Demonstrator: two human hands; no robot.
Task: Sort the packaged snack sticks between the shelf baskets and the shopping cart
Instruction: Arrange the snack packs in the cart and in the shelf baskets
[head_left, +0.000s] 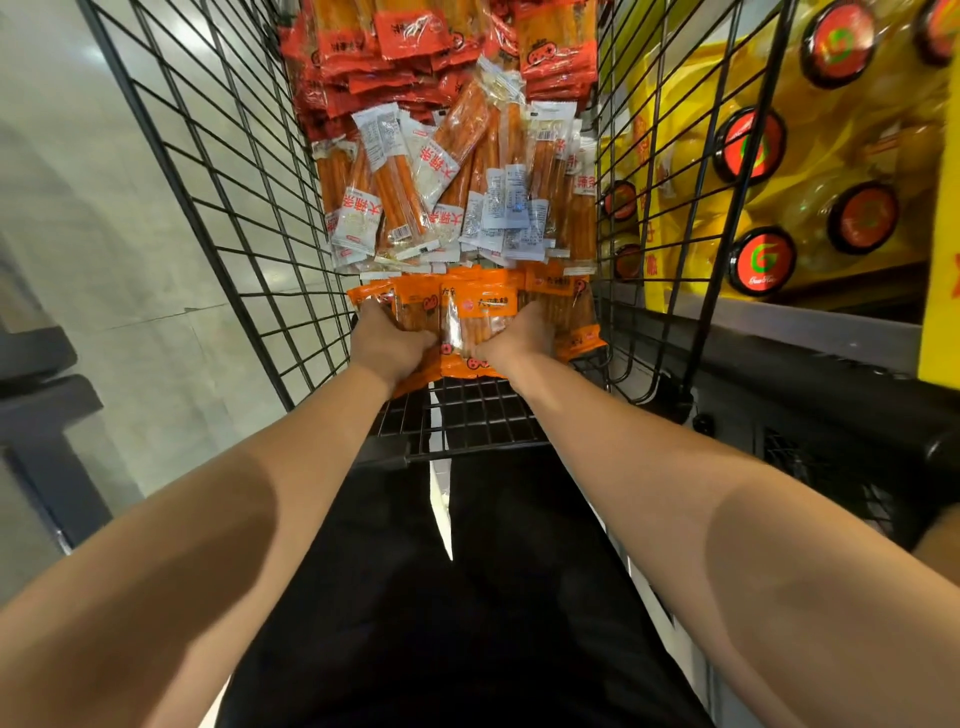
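Observation:
A black wire shopping cart (223, 171) holds three groups of snack stick packs. Orange packs (470, 312) lie nearest me at the cart's near end. White-labelled clear packs (415, 192) fill the middle. Red packs (395, 47) are piled at the far end. My left hand (387, 343) grips the left side of the orange bundle. My right hand (519, 338) grips its right side, fingers curled into the packs. Both hands are deep inside the cart.
Yellow bags of bottles with red-and-black caps (758, 260) fill a shelf to the right of the cart. A grey shelf edge (805, 322) runs below them. Pale tiled floor (104, 208) lies to the left, with a dark fixture (47, 395) at the left edge.

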